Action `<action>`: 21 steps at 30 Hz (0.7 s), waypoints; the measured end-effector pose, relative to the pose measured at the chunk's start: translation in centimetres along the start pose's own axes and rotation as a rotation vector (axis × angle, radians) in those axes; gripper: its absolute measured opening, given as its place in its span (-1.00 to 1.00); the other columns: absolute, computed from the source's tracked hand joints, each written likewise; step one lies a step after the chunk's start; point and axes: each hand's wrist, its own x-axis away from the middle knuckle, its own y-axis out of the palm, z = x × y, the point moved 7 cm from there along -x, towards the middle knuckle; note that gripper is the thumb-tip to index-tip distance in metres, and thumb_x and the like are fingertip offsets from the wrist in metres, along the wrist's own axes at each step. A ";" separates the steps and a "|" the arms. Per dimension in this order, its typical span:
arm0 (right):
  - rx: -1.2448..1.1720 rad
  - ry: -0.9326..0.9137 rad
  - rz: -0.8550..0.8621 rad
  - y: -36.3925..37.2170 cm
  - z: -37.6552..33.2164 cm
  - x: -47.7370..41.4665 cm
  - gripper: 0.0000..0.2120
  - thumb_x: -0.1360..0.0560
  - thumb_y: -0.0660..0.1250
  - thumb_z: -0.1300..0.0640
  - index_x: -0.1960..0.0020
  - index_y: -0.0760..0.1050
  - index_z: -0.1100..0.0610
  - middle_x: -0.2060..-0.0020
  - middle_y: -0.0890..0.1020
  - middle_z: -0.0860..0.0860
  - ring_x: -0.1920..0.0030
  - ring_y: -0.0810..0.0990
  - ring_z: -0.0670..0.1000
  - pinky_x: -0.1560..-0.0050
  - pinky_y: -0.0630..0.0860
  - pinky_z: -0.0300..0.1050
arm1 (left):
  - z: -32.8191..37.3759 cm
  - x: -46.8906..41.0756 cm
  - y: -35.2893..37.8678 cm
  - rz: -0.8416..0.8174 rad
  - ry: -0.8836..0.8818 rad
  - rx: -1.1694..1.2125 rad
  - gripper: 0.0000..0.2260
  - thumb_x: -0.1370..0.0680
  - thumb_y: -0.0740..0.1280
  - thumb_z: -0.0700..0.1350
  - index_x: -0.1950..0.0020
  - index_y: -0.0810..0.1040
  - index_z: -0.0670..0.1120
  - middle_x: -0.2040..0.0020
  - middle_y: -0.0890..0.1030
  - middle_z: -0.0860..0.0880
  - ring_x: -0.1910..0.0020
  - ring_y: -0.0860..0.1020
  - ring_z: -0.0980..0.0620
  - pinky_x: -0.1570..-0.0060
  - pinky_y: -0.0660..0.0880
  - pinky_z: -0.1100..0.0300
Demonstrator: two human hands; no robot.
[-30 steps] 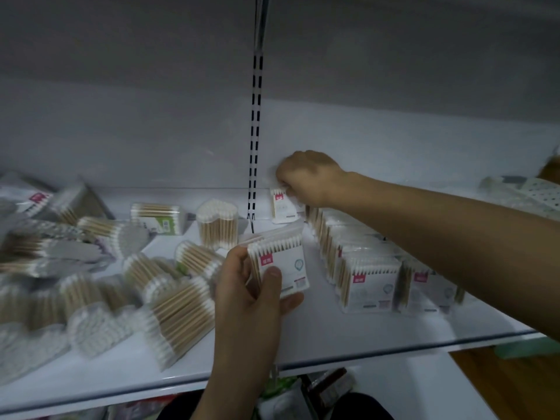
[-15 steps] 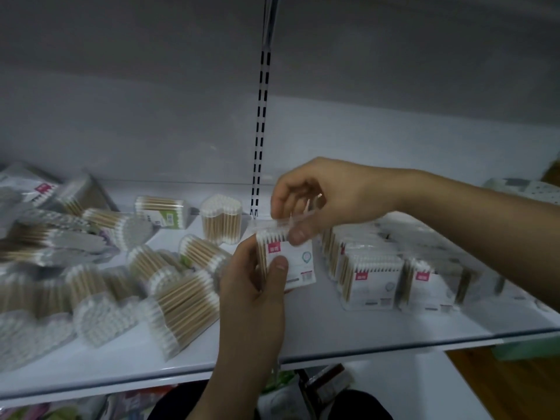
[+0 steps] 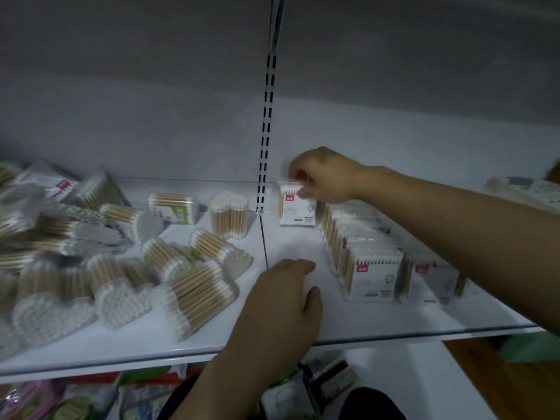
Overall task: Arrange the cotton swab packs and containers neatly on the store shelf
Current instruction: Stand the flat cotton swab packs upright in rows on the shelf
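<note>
My right hand (image 3: 325, 177) pinches the top of a square cotton swab pack (image 3: 295, 207) that stands upright at the back of the white shelf (image 3: 363, 322), beside the slotted upright. A row of similar square packs (image 3: 368, 262) runs from there toward the front edge on the right. My left hand (image 3: 281, 301) hovers over the bare shelf in the middle, fingers relaxed and empty. To the left lies a jumble of heart-shaped swab containers (image 3: 194, 286); one heart-shaped container (image 3: 228, 215) stands upright near the back.
A flat rectangular swab box (image 3: 172, 207) lies at the back left, and bagged swab packs (image 3: 45, 189) pile at the far left. The slotted upright (image 3: 266, 131) splits the back wall. Colourful goods (image 3: 91, 395) fill the lower shelf. More packs (image 3: 521, 192) sit at the far right.
My right hand took the square pack from my left hand and carried it to the back of the shelf. My left hand, now empty, lowered toward the shelf.
</note>
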 end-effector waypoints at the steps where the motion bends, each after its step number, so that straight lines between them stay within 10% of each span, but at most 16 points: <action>1: 0.017 0.004 0.002 0.3 0.1 -0.2 -0.84 -0.49 0.45 0.16 0.00 0.49 0.11 0.09 0.51 0.00 0.07 0.50 0.06 0.09 0.42 -0.07 | 0.2 0.1 0.2 -0.052 0.046 -0.074 -0.63 -0.68 0.24 -0.05 -0.50 0.44 0.00 -0.38 0.49 0.10 -0.35 0.43 0.15 -0.28 0.21 0.45; 7: 0.103 0.057 -0.005 0.9 0.6 -0.9 -0.81 -0.50 0.41 0.18 0.04 0.40 0.03 0.08 0.49 -0.02 0.05 0.47 0.05 0.06 0.50 0.00 | -0.8 0.1 1.2 -0.125 0.133 -0.220 -0.68 -0.61 0.20 -0.10 -0.31 0.58 -0.10 -0.23 0.56 -0.02 -0.20 0.47 0.01 -0.27 0.45 0.14; 13: 0.170 0.076 -0.047 1.7 0.4 -1.0 -0.75 -0.41 0.43 0.23 0.06 0.38 0.05 0.15 0.48 -0.02 0.12 0.46 0.05 0.22 0.31 -0.10 | -1.0 0.0 1.3 -0.105 0.150 -0.232 -0.68 -0.64 0.25 -0.12 -0.38 0.56 -0.08 -0.31 0.53 0.02 -0.27 0.43 0.06 -0.29 0.30 0.33; 21: 0.068 0.059 0.069 -1.9 -3.0 1.7 -0.49 -0.52 0.38 -0.14 -0.41 0.37 -0.01 -0.22 0.51 0.06 -0.21 0.47 0.13 -0.15 0.42 0.08 | 1.0 -1.0 -2.3 -0.177 0.240 -0.358 -0.64 -0.64 0.26 -0.06 -0.44 0.52 -0.06 -0.38 0.53 -0.02 -0.36 0.48 0.01 -0.39 0.38 0.18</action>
